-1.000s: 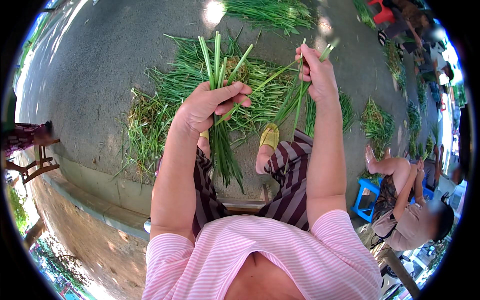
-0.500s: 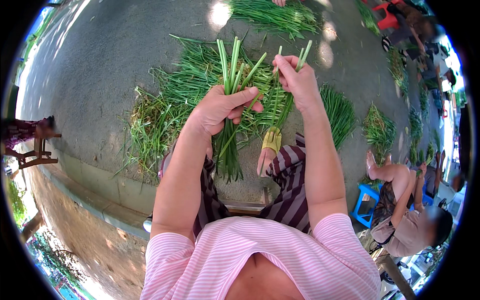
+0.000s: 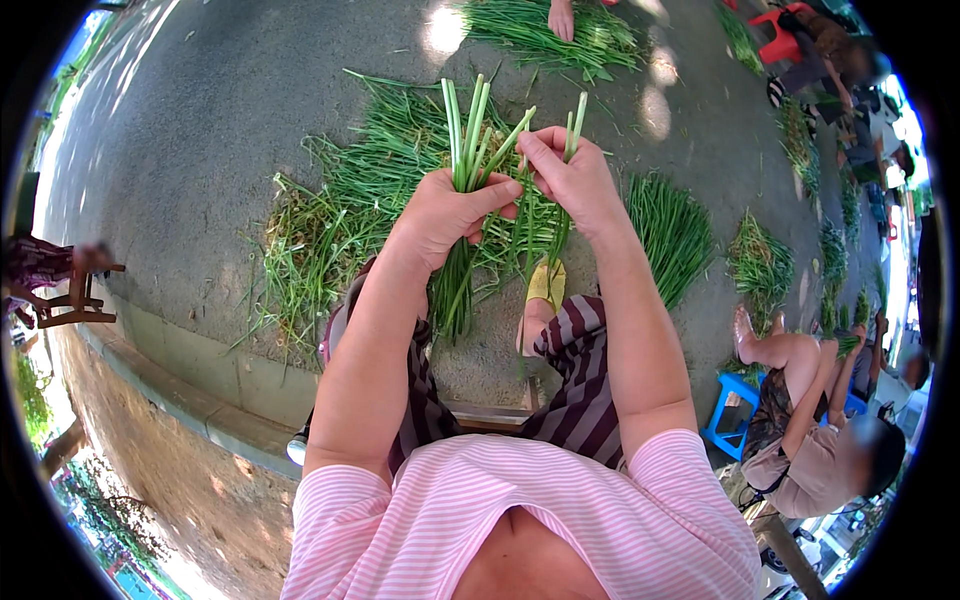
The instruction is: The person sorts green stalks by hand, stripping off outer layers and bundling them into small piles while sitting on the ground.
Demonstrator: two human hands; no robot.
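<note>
My left hand is closed around a small bunch of long green stalks that look like chives. Their pale cut ends point up and away from me, and the leaves hang below the fist. Close beside it, my right hand pinches a few more stalks between thumb and fingers, leaves trailing down. The right fingertips are near the tip of a slanting stalk from the left bunch; whether they touch it I cannot tell. Beneath both hands, a large heap of the same greens lies on the ground.
A tidy pile of greens lies to the right, and yellowish trimmings lie at the heap's left. Another pile sits at the far side by someone's foot. A person on a blue stool sits at right. A curb runs at lower left.
My right hand has moved left and slightly nearer, closer to my left hand, with its stalks. The left-hand bunch stays about in place. A foot shows more at the far pile.
</note>
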